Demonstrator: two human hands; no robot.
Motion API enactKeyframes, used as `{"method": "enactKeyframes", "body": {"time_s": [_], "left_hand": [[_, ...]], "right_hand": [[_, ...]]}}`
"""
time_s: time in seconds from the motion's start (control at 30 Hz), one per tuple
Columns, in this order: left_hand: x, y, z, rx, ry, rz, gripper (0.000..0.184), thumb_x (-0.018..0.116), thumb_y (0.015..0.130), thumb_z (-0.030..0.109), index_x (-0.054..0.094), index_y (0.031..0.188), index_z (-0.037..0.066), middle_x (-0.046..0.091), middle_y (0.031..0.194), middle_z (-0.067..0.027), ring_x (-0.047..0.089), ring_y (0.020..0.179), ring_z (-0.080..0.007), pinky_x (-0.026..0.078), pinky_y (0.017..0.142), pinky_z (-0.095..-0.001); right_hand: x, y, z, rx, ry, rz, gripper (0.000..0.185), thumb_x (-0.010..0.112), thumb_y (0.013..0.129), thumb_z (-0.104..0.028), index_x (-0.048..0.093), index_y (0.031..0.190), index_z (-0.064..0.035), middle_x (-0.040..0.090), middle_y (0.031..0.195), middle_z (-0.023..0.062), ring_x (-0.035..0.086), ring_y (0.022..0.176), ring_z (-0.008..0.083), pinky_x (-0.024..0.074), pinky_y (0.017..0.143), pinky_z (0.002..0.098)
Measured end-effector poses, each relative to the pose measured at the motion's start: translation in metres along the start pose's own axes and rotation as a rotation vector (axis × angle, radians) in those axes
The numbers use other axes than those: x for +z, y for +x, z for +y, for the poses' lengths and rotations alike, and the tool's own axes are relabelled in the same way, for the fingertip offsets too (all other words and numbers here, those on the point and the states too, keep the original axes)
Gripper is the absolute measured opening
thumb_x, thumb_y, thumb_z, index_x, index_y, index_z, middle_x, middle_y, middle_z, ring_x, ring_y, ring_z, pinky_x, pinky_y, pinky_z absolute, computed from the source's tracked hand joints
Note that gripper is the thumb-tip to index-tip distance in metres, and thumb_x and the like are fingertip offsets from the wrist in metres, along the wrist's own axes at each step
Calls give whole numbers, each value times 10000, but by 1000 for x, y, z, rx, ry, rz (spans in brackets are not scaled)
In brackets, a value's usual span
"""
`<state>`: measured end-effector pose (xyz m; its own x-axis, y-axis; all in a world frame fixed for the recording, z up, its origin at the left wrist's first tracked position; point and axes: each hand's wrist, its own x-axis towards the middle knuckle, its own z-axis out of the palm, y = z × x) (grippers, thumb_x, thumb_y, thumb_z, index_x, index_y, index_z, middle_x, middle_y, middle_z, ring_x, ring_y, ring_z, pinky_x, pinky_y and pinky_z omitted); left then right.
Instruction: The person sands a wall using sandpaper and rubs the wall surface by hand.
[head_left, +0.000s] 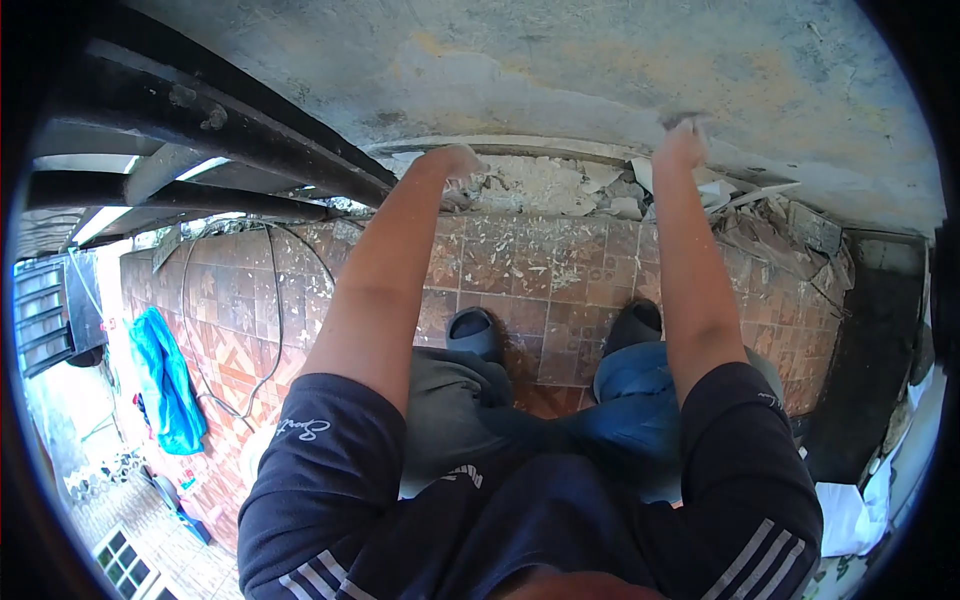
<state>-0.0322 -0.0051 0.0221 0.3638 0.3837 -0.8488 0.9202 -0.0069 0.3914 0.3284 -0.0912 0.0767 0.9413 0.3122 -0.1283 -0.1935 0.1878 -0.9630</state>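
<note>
My right hand (pixel 683 146) is closed at the wall (pixel 560 80), which has patchy grey and yellowish paint. A thin, dark, flat scraper-like piece (pixel 682 119) shows at the top of this hand, against the wall surface. My left hand (pixel 458 162) is curled, pale with dust, above the left part of a rubble-covered ledge (pixel 540 188). Its fingertips are turned away, and whatever they hold, if anything, is hidden. Flakes and chips of paint lie on the ledge below both hands.
Black metal rails (pixel 230 115) run along the upper left. Brown patterned tiles (pixel 530 265) with scattered chips lie under my sandals (pixel 474 332). Torn sheeting and debris (pixel 770 235) are heaped on the right. A cable (pixel 275 300) loops near a blue cloth (pixel 165 380) on the left.
</note>
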Motion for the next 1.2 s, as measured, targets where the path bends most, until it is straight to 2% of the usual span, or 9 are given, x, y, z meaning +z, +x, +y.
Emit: {"method": "enactKeyframes", "body": {"time_s": [0.07,0.17,0.37,0.47,0.67,0.87,1.03,1.1,1.2], "left_hand": [[4,2,0,16,43,7,593,532,933,507,586,1267,21,675,1155,-123,652,915,-294,560,779,-444],[4,-7,-5,-23,114,-6,585,536,929,493,584,1266,18,681,1120,-126,661,841,-286,566,745,-443],[6,-11,-54,-74,-7,-25,545,556,919,482,607,1198,16,688,1059,-118,666,782,-245,562,669,-415],[7,-9,-70,-145,-81,10,534,563,919,490,617,1159,17,690,1045,-113,661,758,-239,551,634,-402],[-2,-15,-49,-98,-43,29,520,560,922,500,624,1162,44,697,1045,-112,657,738,-239,549,639,-388],[4,2,-35,-65,73,6,510,551,927,502,622,1184,68,691,1044,-110,652,769,-238,552,666,-386],[14,-9,-33,-58,103,4,481,554,927,492,644,1150,76,683,972,-102,631,723,-231,538,640,-382],[15,-14,-32,-55,98,10,470,556,926,489,653,1137,79,680,944,-100,622,705,-229,532,630,-381],[18,-22,-33,-49,74,25,455,558,926,483,667,1116,84,676,901,-95,609,677,-225,523,614,-378]], "right_hand": [[32,-16,-36,75,99,14,193,458,838,-13,648,831,19,663,781,128,557,626,200,450,583,392],[71,-45,-30,-310,-258,120,110,519,771,1,622,754,37,664,732,155,605,627,254,460,584,415],[89,-79,-51,-278,-564,187,110,534,740,7,637,722,44,650,684,215,651,665,386,487,617,446],[85,-69,-38,-395,-536,224,115,538,742,12,647,720,41,643,649,196,634,614,373,481,593,432],[78,-55,-32,-219,-87,81,96,548,716,24,633,678,49,622,609,165,544,516,252,426,546,405],[104,-111,-43,-358,-325,52,88,543,706,11,590,637,39,572,567,140,436,484,203,360,502,382],[140,-177,-48,-421,-360,18,140,548,739,-57,582,624,15,521,519,140,513,487,204,390,509,397],[149,-199,-39,-632,-472,-11,152,575,760,-93,577,638,-2,519,522,157,542,495,262,406,514,423],[164,-253,-27,-614,-425,-374,96,590,773,-116,630,768,-29,561,578,187,588,563,372,458,567,473]]}}
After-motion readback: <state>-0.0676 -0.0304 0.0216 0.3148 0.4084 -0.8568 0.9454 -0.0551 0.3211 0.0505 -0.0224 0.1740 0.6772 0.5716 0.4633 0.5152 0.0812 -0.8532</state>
